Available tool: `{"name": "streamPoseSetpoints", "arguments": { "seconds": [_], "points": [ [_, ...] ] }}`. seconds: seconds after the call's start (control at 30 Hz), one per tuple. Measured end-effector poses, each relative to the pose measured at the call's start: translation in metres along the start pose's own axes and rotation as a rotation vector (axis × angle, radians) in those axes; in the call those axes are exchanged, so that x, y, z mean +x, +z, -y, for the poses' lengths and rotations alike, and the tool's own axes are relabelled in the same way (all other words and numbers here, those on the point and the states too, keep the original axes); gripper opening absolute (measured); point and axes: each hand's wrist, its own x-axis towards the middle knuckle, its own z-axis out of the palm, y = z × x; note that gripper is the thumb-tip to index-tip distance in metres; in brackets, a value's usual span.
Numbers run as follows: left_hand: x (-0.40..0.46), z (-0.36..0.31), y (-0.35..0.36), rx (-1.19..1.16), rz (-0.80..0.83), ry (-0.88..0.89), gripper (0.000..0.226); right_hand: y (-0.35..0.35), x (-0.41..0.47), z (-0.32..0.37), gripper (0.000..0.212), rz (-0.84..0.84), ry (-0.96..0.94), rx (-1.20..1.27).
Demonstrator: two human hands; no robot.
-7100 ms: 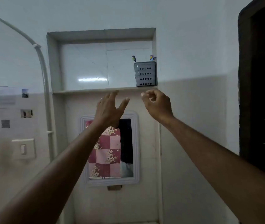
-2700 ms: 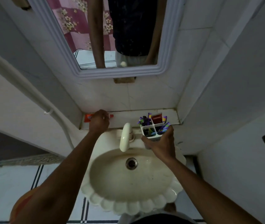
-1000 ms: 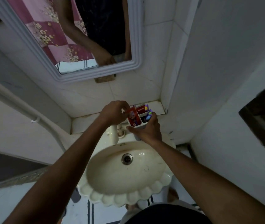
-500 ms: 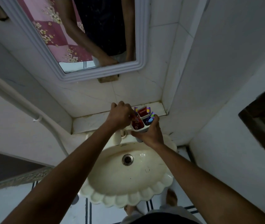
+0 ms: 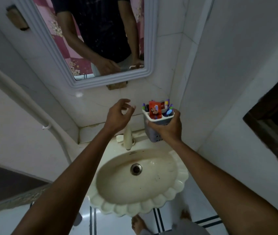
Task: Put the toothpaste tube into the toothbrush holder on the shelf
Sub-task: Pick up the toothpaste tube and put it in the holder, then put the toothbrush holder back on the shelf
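Risk: toothbrush holder (image 5: pixel 156 126) is lifted over the sink (image 5: pixel 140 182), gripped only at its side – a tilt could spill the toothpaste tube (image 5: pixel 154 110) standing in its near-left compartment. Right hand (image 5: pixel 168 128) fingers wrap the holder; left hand (image 5: pixel 117 116) hovers just left, fingers loosely curled, holding nothing

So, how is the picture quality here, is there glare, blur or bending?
Head view: dim, flat light; a small glare spot on the wall tile under the mirror; wide-angle bending curves the wall edges; the toothpaste tube print in the toothbrush holder is too soft to read; both hands look fairly sharp.
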Motion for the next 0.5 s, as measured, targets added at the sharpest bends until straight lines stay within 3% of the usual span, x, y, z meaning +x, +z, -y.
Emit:
{"name": "streamPoseSetpoints", "arguments": {
  "seconds": [0.23, 0.5],
  "points": [
    [0.0, -0.096, -0.047, 0.089, -0.194, 0.179, 0.05, -0.065, 0.02, 0.113, 0.103, -0.084, -0.248, 0.116],
    [0.0, -0.259, -0.122, 0.097, -0.436, 0.414, 0.053, -0.177, 0.028, 0.276, 0.095, -0.148, -0.536, 0.234]
  ]
}}
